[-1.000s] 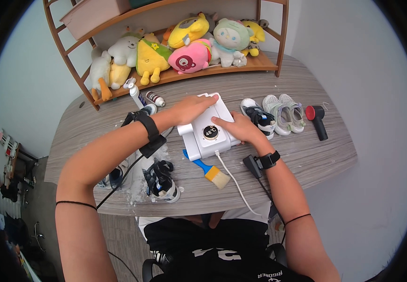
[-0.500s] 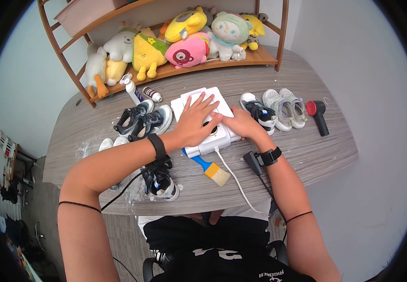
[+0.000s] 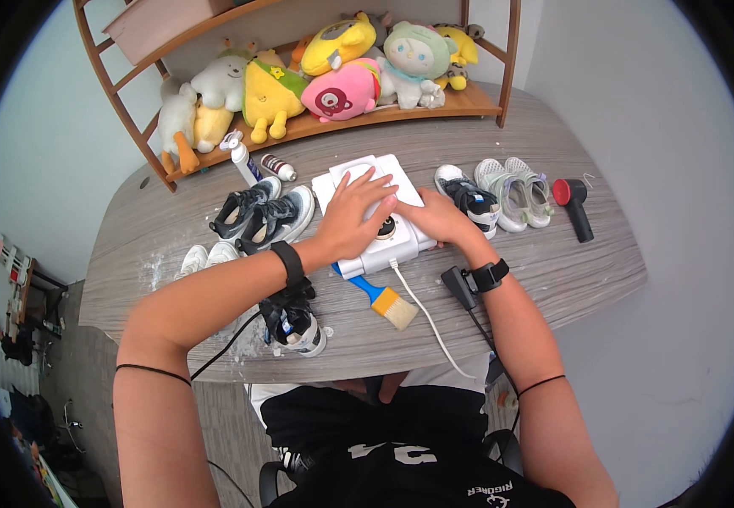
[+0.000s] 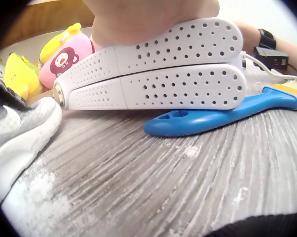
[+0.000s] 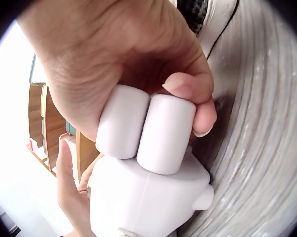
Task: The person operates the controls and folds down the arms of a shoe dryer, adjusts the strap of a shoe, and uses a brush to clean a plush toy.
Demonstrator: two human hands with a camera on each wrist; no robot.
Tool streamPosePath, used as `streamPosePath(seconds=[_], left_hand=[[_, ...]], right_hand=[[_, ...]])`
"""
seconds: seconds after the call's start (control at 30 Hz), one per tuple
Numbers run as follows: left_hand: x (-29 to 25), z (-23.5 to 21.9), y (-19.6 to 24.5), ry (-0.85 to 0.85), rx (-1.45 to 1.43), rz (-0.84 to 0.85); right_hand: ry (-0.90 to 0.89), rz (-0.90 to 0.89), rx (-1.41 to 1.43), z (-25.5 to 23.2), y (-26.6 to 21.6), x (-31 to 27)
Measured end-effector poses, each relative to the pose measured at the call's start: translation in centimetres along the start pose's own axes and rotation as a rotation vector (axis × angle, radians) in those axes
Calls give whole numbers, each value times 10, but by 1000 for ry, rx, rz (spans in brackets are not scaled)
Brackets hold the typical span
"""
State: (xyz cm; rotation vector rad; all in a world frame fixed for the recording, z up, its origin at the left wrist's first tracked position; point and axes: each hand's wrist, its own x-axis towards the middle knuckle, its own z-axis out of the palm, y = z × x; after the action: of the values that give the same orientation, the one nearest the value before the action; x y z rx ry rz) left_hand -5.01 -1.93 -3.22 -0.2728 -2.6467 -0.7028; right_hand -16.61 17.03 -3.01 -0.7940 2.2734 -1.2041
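Observation:
A white device with a round dark display lies on the table. My left hand rests on its top with fingers spread, partly covering the display. At its right side my right hand grips the edge, thumb on top. The left wrist view shows two perforated white arms folded together under my left hand. In the right wrist view, fingers of my right hand curl round two rounded white ends. A blue-handled brush lies partly beneath the device.
Dark shoes and a black shoe stand left; another dark shoe and pale shoes stand right, beside a black-and-red handheld item. Two bottles and a shelf of plush toys are behind. A white cable runs frontward.
My left hand has moved from the device's far edge down onto its top, with fingers spreading. The protruding left part of the device now lies folded in. My right hand keeps its grip.

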Motion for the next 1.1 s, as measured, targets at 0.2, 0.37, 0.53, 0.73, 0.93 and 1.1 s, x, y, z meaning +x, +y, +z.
streamPosePath(seconds=[0.2, 0.37, 0.53, 0.73, 0.93, 1.1], left_hand=[[-1, 1, -1, -4, 19, -10], [6, -19, -6, -36, -192, -62], [-33, -83, 64, 65, -315, 56], [-131, -176, 185, 94, -40, 454], [-156, -172, 226, 1166, 206, 1206], [-148, -164, 225, 1209, 154, 1254]], right_hand=[[-46, 2, -13, -5, -7, -8], [-44, 67, -37, -2, -16, -9], [-5, 71, -42, 2, -5, -2], [5, 10, -31, 0, -9, -10], [-63, 67, -93, -2, -4, -1], [-44, 87, -101, -2, -5, -1]])
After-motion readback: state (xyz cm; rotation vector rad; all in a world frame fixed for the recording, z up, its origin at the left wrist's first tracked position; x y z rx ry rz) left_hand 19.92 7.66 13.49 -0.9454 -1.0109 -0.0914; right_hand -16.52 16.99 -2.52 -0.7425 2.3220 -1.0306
